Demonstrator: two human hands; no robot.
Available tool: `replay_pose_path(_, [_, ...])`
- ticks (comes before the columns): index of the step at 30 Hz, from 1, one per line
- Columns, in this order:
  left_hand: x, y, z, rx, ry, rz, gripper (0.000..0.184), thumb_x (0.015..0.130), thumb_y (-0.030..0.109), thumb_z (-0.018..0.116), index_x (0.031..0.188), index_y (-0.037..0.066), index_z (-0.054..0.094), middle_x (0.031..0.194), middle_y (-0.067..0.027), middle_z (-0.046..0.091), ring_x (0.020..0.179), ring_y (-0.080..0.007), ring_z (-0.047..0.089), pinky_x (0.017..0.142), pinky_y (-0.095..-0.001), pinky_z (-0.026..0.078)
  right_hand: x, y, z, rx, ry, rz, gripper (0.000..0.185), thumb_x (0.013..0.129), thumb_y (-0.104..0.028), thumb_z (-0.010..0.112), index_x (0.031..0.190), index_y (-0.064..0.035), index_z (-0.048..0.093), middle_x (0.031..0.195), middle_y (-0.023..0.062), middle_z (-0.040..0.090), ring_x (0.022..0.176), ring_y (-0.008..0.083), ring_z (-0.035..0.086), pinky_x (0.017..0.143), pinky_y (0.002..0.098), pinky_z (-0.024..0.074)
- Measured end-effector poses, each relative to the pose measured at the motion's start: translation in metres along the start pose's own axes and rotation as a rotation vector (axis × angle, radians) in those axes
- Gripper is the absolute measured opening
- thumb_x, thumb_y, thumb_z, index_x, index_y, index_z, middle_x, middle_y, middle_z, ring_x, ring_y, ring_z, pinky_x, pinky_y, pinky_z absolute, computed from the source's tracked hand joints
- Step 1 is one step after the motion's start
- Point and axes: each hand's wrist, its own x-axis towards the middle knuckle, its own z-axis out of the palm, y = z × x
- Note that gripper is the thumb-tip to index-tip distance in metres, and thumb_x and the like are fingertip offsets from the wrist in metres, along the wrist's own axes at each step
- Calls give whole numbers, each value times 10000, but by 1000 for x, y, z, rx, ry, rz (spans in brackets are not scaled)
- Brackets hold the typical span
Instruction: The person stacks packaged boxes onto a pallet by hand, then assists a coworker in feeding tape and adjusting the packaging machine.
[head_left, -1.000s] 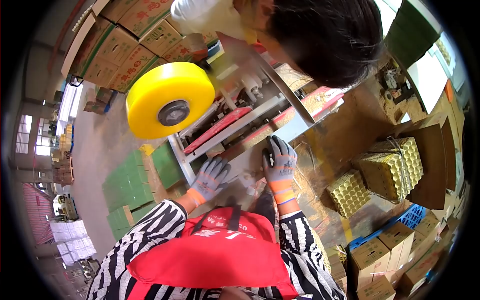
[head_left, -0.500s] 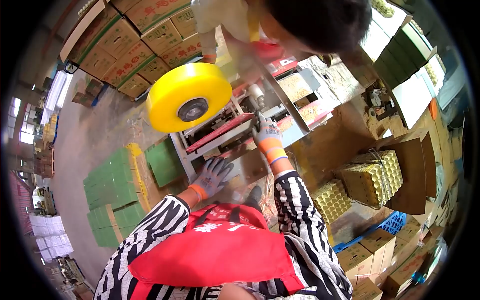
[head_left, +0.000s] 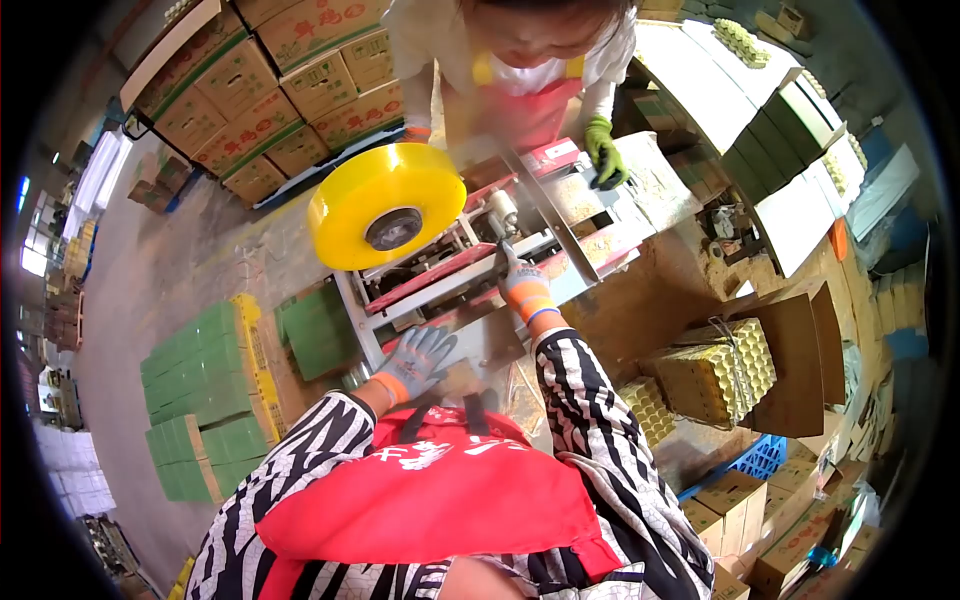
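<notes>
- Squarely ahead of the red apron (head_left: 430, 500): machine (head_left: 450, 287), with a pale metal frame and a slanting red bar (head_left: 432, 277).
- By its near edge: left hand (head_left: 418, 358), in a grey glove with an orange cuff, back upward, fingers straight and spread wide, nothing in the grasp; touching the edge or just above, cannot tell.
- Farther in, over the frame: right hand (head_left: 525, 285), in a matching glove, one finger pointing forward near the upper end of the red bar, the others bunched narrow; closed around anything or not, cannot tell.
- Above the machine's left end: big yellow roll (head_left: 350, 215) with a dark core.
- Across the machine: co-worker (head_left: 530, 115) in white sleeves, with a green glove (head_left: 605, 158) near the far right end.
- Off to the left, on the floor: stacked green boxes (head_left: 195, 365); beyond, a high pile of printed cartons (head_left: 240, 100).
- Off to the right: bundled egg trays (head_left: 745, 370) against an open carton (head_left: 808, 350); just below, blue pallet (head_left: 762, 457).
</notes>
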Motion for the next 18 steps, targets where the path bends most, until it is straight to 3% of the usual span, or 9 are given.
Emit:
replay_pose_path(4, [-1,-4,11,15,31,19,688,899,423,559,1467,91,356,1452,-202,400,1326,-372,386,1112,-490,270,2,4,4,-3,17,-6,734,853,-272,560,1517,-301,251,1190,247,631,1092,382,626,949,457,482])
replay_pose_path(9, [-3,-3,7,-21,47,2,686,899,421,561,1467,96,355,1450,-190,404,1328,-360,380,1108,-486,271,14,12,9,-14,56,54,603,853,-300,532,1428,-161,420,1213,247,619,1132,396,597,980,458,459])
replay_pose_path(12, [-5,-2,10,-46,54,-14,693,894,426,565,1470,105,354,1451,-184,405,1332,-353,373,1112,-486,265,15,9,-6,35,25,-48,558,862,-327,509,1350,-56,506,1226,251,610,1155,403,578,1010,447,436])
replay_pose_path(13, [-4,-2,13,-43,63,-15,698,891,432,567,1472,109,353,1451,-183,406,1335,-351,370,1116,-485,261,5,4,-21,93,-60,-74,567,860,-327,509,1360,-60,498,1219,256,611,1150,402,581,1010,445,436])
replay_pose_path(16, [-3,-5,21,-49,78,-12,702,890,442,566,1474,117,353,1453,-183,405,1343,-347,361,1124,-488,247,3,-7,-15,76,0,-55,566,852,-310,527,1371,-88,498,1200,258,619,1130,401,592,991,442,454])
replay_pose_path(18, [-4,-5,16,-39,-15,-20,683,914,454,525,1485,128,340,1464,-189,396,1349,-350,352,1132,-502,224,-8,-1,-5,252,168,-135,563,845,-293,544,1379,-118,498,1184,251,628,1115,395,601,974,437,468])
